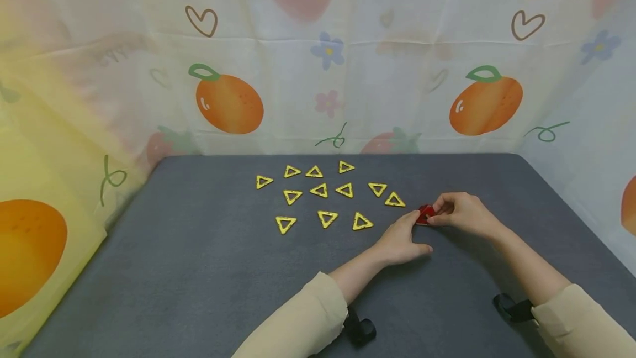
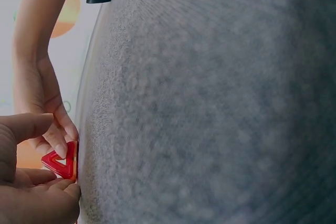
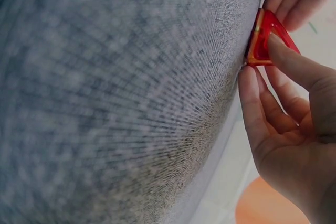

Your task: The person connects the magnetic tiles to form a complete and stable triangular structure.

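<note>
Red triangular frame tiles, looking like magnetic building tiles, stand on the dark grey table at the right. One red triangle [image 3: 270,20] is raised on its edge, and an orange-red rim shows along the tabletop beneath it. My right hand [image 1: 462,213] pinches this triangle, thumb on its face and fingers behind, as the right wrist view shows. From the other side my left hand [image 1: 399,241] touches the red piece [image 1: 424,212] with extended fingertips, its thumb held apart. In the left wrist view the red triangle [image 2: 69,171] sits between both hands' fingertips.
Several yellow triangular frames lie flat left of the hands, the nearest being a yellow triangle [image 1: 395,200] and another yellow triangle [image 1: 362,221]. A patterned cloth [image 1: 288,87] hangs behind the table [image 1: 208,280]. Black straps [image 1: 360,331] show at both wrists.
</note>
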Tool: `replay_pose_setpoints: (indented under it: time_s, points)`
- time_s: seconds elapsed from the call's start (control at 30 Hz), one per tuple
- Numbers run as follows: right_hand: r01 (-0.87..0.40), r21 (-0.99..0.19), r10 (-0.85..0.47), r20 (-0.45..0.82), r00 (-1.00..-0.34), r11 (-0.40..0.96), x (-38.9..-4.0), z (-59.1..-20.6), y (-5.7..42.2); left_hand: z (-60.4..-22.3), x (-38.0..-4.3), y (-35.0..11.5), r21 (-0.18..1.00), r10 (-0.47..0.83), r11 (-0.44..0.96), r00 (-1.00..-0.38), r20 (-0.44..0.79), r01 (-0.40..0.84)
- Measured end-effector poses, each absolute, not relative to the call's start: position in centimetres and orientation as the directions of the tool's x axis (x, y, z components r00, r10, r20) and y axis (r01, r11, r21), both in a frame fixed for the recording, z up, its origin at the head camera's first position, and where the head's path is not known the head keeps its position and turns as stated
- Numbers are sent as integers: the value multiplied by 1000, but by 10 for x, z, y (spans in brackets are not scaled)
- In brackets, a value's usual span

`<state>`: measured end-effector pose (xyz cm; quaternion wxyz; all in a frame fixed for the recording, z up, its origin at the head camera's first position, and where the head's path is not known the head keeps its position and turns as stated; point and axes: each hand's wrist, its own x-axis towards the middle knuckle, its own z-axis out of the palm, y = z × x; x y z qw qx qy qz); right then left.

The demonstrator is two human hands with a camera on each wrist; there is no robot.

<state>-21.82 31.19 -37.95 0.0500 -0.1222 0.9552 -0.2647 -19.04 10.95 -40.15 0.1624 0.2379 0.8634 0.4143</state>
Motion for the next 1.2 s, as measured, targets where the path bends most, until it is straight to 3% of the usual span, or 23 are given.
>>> replay_pose_setpoints:
  time_s: [0.7,1.2]
  points:
    - [-149,-559,-258,-121,-959,815,-219,-372,309,-399,-193,101,840,525,491,-848,-76,229]
    - [-190,-574,-237,-7,-972,797,-238,-350,276,-365,-200,29,951,467,283,-884,-22,126]
